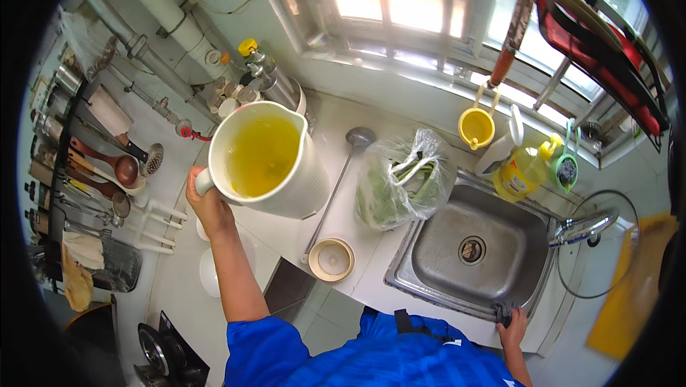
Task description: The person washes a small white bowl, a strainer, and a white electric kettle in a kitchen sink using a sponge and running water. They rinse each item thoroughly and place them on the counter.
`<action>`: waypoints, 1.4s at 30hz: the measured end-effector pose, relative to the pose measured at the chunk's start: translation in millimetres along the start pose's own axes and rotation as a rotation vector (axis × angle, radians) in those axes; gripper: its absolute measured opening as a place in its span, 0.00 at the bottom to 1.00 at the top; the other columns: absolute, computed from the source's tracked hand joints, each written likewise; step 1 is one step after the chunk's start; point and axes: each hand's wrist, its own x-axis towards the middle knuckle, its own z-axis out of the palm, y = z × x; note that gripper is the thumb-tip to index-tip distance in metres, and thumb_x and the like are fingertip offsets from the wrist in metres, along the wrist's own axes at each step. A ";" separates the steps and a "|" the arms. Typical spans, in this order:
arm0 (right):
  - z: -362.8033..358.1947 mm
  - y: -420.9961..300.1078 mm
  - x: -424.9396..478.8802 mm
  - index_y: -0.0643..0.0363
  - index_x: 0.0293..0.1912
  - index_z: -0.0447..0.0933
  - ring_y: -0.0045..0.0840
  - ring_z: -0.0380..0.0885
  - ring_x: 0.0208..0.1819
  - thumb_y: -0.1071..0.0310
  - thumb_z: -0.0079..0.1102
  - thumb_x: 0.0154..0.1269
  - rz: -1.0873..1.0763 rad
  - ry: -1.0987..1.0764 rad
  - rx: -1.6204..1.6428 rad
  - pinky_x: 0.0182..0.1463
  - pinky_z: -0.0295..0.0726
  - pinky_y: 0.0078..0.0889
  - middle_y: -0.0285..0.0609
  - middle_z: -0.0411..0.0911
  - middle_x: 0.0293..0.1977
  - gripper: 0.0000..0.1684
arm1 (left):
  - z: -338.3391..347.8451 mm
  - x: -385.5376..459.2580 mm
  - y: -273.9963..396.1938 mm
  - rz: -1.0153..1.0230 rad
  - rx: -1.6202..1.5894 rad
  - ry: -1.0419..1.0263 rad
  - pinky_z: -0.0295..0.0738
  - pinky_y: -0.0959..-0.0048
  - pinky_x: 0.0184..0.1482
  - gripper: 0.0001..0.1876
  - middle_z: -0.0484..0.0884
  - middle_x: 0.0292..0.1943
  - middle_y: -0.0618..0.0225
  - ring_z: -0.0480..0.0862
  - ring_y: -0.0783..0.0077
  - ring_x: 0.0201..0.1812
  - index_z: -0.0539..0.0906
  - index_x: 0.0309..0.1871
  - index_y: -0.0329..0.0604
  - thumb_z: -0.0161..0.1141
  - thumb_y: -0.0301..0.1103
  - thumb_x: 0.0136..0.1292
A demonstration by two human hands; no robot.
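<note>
My left hand [213, 206] grips the handle of a white pitcher [308, 183], which is held up over the counter at the left. Yellow liquid [263, 155] fills much of it. At the sink's near right corner, my right hand [514, 328] holds a dark grey cloth or scrubber [504, 312] against the rim. The stainless steel sink [455, 274] has a drain strainer [472, 251] in its bottom. Left of the sink sits a knotted clear plastic bag [404, 183] with green vegetables inside. A long-handled metal ladle [335, 188] lies between pitcher and bag.
A small round bowl [332, 260] stands near the counter's front edge. Beyond the sink are a yellow soap pump bottle [517, 175] and a white spray bottle [501, 143]. A glass lid [597, 266] leans by the faucet [584, 228]. Utensils such as a cleaver [110, 111] hang at left.
</note>
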 end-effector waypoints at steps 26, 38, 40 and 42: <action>3.5 16.5 -13.6 0.57 0.50 0.75 0.43 0.65 0.60 0.67 0.69 0.44 -0.062 0.211 0.249 0.63 0.62 0.45 0.45 0.69 0.59 0.29 | 153.6 -192.2 52.8 -0.021 0.411 -1.107 0.62 0.82 0.28 0.12 0.70 0.21 0.75 0.67 0.84 0.24 0.69 0.21 0.42 0.62 0.18 0.46; 0.1 17.5 -11.4 0.56 0.49 0.76 0.40 0.66 0.59 0.67 0.68 0.44 -0.050 0.236 0.270 0.61 0.63 0.45 0.43 0.70 0.58 0.28 | 199.6 -212.7 49.3 0.110 0.682 -1.291 0.76 0.71 0.36 0.16 0.83 0.27 0.57 0.84 0.63 0.30 0.79 0.40 0.41 0.64 0.21 0.44; 0.9 18.0 -11.1 0.56 0.49 0.76 0.40 0.66 0.59 0.67 0.68 0.44 -0.052 0.241 0.274 0.61 0.63 0.45 0.42 0.70 0.58 0.28 | 208.7 -214.3 54.3 0.053 0.779 -1.359 0.77 0.68 0.39 0.24 0.84 0.31 0.55 0.85 0.58 0.34 0.79 0.50 0.46 0.63 0.22 0.45; 1.3 19.0 -11.9 0.56 0.49 0.76 0.40 0.66 0.59 0.67 0.68 0.43 -0.065 0.246 0.285 0.61 0.63 0.45 0.42 0.70 0.58 0.28 | 214.1 -213.5 52.8 0.084 0.854 -1.423 0.78 0.66 0.41 0.29 0.84 0.33 0.54 0.85 0.54 0.36 0.78 0.57 0.51 0.63 0.23 0.46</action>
